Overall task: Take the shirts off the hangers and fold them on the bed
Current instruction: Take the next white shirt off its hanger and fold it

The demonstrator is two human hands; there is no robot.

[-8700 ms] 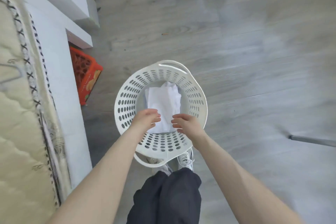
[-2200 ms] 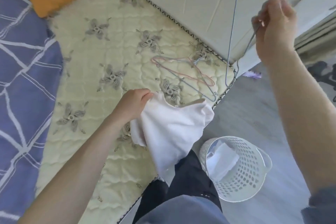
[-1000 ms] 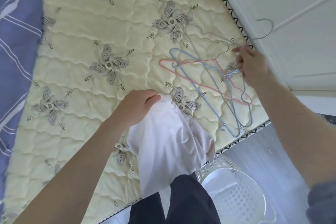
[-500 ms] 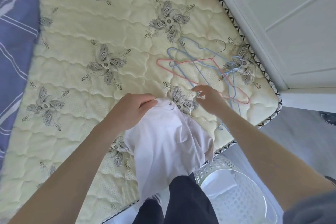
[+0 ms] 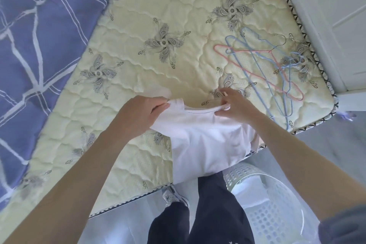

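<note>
The white shirt (image 5: 206, 144) is hanging over the near edge of the bed, toward its near right corner. Its neckline is being held just above the mattress (image 5: 158, 6) and its lower part is draping down past the edge in front of the person's dark trousers (image 5: 208, 214). The quilted cream mattress is filling most of the view, and a blue blanket (image 5: 39, 25) with white lines is covering its left side. A white perforated basket (image 5: 277, 214) is standing on the floor just off the near edge, beside the person's legs, with something white lying inside it. Over by the right edge, a tangle of wire hangers (image 5: 267, 69), one pink and the rest blue, is lying flat on the mattress and overlapping. The left hand (image 5: 138, 114) is clenching bunched fabric at the left end of the neckline. The right hand (image 5: 235, 105) is pinching the right end between thumb and fingers, so the collar is stretching between them.
</note>
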